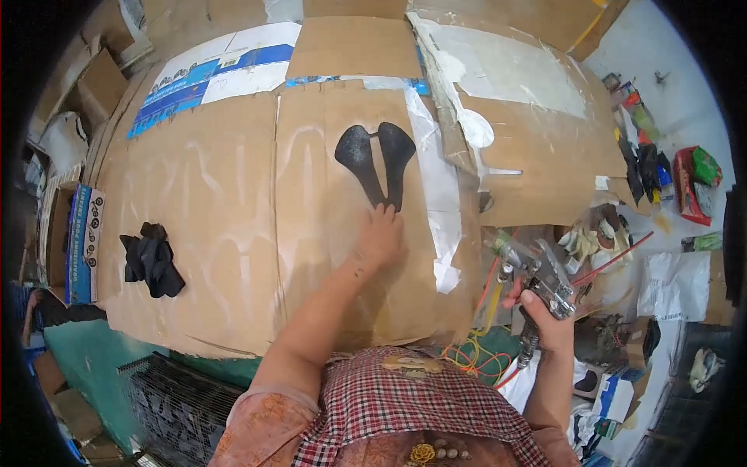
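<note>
A black bicycle saddle cover (397, 152), split by a long gap down its middle, lies on the cardboard-covered table (226, 187). Pale specks dust its left lobe. My left hand (381, 236) has its fingers closed on the narrow nose end, nearest to me. To the right, my right hand (545, 317) is wrapped round the grip of a metal spray gun (551, 288), held beyond the table's edge. A crumpled black bundle (154, 261), perhaps cloth, rests on the table at the left.
Orange and yellow hoses (475, 354) hang by the table's near right edge. Plastic bags and a red stick (615, 258) lie at the right. A blue printed carton (83, 245) stands at the left edge. Below left is a black wire rack (175, 409).
</note>
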Demonstrator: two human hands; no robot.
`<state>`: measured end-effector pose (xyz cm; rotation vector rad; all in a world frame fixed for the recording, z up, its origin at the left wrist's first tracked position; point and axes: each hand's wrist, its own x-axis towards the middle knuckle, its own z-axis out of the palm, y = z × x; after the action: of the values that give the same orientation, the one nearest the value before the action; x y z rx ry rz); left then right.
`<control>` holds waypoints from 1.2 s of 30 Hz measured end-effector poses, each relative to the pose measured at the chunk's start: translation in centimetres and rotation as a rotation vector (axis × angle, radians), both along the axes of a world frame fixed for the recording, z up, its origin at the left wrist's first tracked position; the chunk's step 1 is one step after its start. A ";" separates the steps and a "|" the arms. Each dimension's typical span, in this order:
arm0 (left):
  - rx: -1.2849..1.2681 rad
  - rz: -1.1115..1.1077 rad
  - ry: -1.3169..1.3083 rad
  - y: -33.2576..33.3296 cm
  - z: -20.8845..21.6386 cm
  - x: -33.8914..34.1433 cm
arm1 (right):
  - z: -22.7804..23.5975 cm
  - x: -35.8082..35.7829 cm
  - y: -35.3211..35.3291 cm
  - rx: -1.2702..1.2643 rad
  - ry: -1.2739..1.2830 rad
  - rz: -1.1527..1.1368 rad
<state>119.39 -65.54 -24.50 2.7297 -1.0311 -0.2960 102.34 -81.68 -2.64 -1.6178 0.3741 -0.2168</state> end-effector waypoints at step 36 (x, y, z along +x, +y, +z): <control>-0.088 -0.033 -0.037 1.5 -0.9 -1.9 | 0.8 -2.1 -0.8 -0.160 0.149 0.182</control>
<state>117.53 -64.00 -25.37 2.6516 -1.0730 -0.2018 100.26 -82.44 -1.83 -1.8210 0.3268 0.0125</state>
